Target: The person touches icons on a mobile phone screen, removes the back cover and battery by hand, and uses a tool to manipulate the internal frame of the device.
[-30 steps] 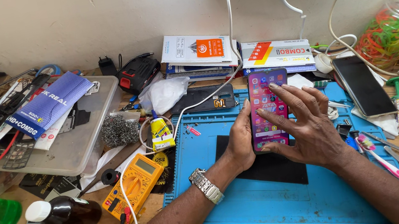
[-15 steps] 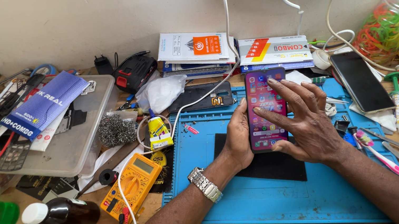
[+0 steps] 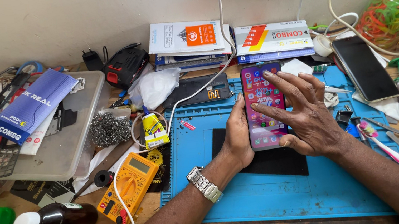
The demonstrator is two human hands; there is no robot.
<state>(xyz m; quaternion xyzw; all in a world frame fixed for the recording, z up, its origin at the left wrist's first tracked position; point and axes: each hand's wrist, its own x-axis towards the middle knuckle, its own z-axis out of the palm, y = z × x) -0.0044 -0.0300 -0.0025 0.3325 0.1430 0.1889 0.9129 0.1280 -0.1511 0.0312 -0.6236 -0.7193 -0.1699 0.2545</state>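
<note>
A smartphone (image 3: 263, 104) with a lit, colourful screen lies upright on a black pad (image 3: 277, 163) on the blue work mat (image 3: 277, 195). My left hand (image 3: 238, 135), a metal watch on its wrist, cups the phone's left edge. My right hand (image 3: 304, 114) rests against the phone's right side, fingers spread, with the forefinger stretched across the upper screen. A white cable (image 3: 196, 94) runs from the wall down past the phone's top left.
A second dark phone (image 3: 363, 67) lies right of the mat, near a jar of rubber bands (image 3: 393, 6). A yellow multimeter (image 3: 128, 184), glue bottle (image 3: 151, 130), steel wool (image 3: 109, 129), dark bottle (image 3: 56, 220) and a cluttered grey tray (image 3: 55, 145) crowd the left. Boxes (image 3: 231, 40) line the wall.
My right hand's fingers have shifted slightly over the phone screen. The view has tilted down a little; the phone and left hand stay where they were.
</note>
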